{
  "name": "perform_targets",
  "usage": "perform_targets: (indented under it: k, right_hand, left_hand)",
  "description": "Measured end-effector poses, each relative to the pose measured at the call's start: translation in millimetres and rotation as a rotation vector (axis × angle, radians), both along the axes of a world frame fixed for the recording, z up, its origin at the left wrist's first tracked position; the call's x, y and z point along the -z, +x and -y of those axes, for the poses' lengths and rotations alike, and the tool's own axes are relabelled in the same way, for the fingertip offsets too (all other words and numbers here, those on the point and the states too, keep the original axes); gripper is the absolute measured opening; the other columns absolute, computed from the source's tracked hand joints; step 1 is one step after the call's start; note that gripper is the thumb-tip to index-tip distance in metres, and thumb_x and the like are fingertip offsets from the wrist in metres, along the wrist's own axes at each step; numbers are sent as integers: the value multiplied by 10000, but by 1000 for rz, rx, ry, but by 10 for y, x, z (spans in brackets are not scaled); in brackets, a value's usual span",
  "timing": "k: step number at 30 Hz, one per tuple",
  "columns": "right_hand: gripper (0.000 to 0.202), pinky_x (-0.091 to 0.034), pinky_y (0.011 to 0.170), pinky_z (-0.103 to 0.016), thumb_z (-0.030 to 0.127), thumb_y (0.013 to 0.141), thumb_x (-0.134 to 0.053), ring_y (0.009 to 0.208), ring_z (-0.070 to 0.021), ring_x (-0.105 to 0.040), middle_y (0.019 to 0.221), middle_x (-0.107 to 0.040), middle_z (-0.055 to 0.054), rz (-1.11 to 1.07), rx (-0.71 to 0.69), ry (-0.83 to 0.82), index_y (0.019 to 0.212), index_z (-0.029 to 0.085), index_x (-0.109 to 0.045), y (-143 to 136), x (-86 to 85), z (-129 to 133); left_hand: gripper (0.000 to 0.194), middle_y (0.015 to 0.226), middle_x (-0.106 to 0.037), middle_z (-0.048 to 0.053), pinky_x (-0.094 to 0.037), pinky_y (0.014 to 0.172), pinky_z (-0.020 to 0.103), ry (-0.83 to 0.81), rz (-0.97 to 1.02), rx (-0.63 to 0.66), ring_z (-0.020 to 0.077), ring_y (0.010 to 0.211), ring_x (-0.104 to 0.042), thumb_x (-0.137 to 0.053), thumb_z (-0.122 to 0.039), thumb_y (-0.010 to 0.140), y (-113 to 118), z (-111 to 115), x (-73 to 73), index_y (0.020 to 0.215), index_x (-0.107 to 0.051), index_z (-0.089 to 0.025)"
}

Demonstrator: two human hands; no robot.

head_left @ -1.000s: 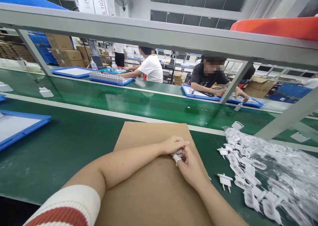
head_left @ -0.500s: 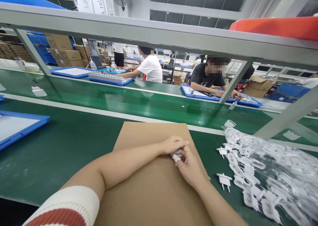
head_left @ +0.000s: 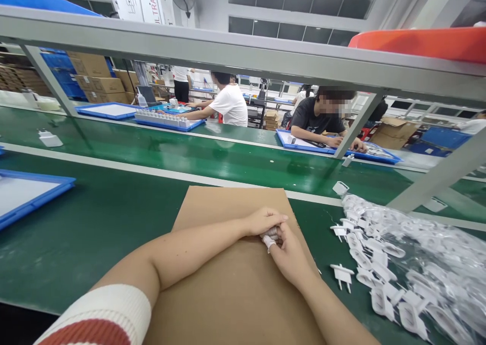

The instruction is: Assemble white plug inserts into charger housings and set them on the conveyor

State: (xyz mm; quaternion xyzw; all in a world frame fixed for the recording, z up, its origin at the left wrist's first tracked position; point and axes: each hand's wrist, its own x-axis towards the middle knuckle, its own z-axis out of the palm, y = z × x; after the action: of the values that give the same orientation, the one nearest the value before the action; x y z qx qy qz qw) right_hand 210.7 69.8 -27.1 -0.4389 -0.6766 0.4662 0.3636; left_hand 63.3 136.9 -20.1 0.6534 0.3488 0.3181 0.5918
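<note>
The left hand (head_left: 261,221) and right hand (head_left: 291,254) meet, fingers curled and touching, over a flat brown cardboard sheet (head_left: 235,299) on the green worktop (head_left: 106,203); whether they grip anything cannot be determined. White plastic two-pin plug pieces (head_left: 342,272) lie rightward, beside clear plastic bagging (head_left: 448,239).

Plug parts (head_left: 382,270) right of cardboard (head_left: 235,289), some seemingly inside bag (head_left: 429,233)

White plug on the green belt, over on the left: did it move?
Yes, the white plug slid left, farther from the slanted grey post.
</note>
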Motion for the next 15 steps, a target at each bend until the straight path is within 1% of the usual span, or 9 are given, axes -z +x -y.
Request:
perform_targets:
  k: [5,9,12,15]
  right_hand:
    - [440,-552,868,-406,186,820,-535,971,-243,-691,1093,-679,-79,-1,-8,-10,1260,201,-527,3,-13,13]
    - [457,-553,875,-400,161,809,-536,997,-242,-691,1138,-690,-81,-2,-13,9,1263,215,-528,18,26,-4]
    - [401,-554,862,-383,137,811,-542,988,-229,-688,1133,-693,-69,13,0,40,1202,227,-545,25,64,-27]
    - [303,-546,855,-379,112,800,-572,998,-232,-681,1115,-687,-67,62,38,100,1081,225,-552,25,45,-43]
  left_hand:
    - [636,768,-647,102,-485,655,277,1,0,0,170,690,-571,-636,-745,816,4,-4,22,723,-665,-116]
    - [639,799,-657,112,-502,679,282,14,-12,-13,181,719,-593,-635,-744,819,0,-10,30,739,-680,-111]
    - [631,771,-650,105,-502,658,289,17,-31,-17,185,691,-590,-633,-741,817,9,6,-11,728,-659,-116]
    - [578,766,-651,93,-505,659,287,27,-39,-3,198,719,-606,-629,-692,847,23,23,-89,731,-652,-126]
